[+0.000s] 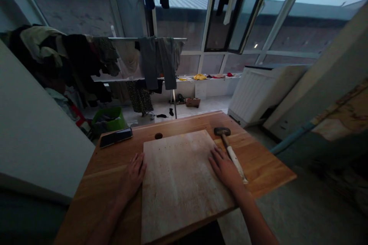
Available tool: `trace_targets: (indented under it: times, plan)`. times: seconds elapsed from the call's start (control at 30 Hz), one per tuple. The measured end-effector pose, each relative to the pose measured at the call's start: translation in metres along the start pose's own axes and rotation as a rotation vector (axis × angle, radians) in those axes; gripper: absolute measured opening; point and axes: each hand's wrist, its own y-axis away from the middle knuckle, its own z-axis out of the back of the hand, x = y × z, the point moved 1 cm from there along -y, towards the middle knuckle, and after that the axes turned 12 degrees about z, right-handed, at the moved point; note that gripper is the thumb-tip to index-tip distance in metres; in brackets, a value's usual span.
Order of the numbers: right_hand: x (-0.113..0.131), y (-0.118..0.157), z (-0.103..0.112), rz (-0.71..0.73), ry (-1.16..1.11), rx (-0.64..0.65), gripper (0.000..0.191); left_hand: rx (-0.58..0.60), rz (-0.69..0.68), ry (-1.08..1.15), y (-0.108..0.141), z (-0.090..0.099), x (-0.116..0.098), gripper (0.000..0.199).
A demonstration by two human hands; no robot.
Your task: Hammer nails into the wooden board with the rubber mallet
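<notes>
One board [178, 183], long axis front-to-back

A black, rectangular phone with a pale edge [116, 138] lies flat at the far left corner of the brown wooden table [267, 168]. Beyond it, on the floor, stands a bright green plastic tub [120, 120] with dark cloth inside. Grey trousers [166, 61] hang over a silvery metal drying rail [181, 39], just right of a heap of dark and cream clothes [43, 44]. Near a small brown cardboard box [193, 103], a white ribbed panel [250, 88] leans at the right. A crumpled yellow cloth [200, 77] sits on the white window ledge [235, 75].
</notes>
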Motion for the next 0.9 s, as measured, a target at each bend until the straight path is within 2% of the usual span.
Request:
trace_targets:
  times: [0.17,0.27,0.43,0.6,0.73,0.9]
  plan:
    - [0.012,0.004,0.007,-0.061,-0.018,0.020,0.050,-0.035,0.028,0.060,-0.003,0.007,-0.005,0.047]
    - [0.018,0.010,0.008,-0.100,-0.005,0.027,0.051,-0.046,-0.001,0.099,-0.007,0.012,-0.005,0.042]
    - [0.024,0.019,0.008,-0.118,0.024,0.012,0.048,-0.084,0.037,0.046,-0.018,0.020,-0.001,0.031]
    - [0.026,0.019,0.009,-0.106,0.030,0.014,0.051,-0.029,0.049,0.013,-0.028,0.018,0.000,0.025]
    - [0.024,0.020,0.007,-0.096,0.028,0.004,0.051,-0.072,0.052,-0.035,-0.027,0.016,-0.001,0.023]
    - [0.018,0.021,-0.001,-0.084,-0.007,-0.034,0.051,-0.091,0.078,0.050,-0.024,0.012,0.004,0.022]
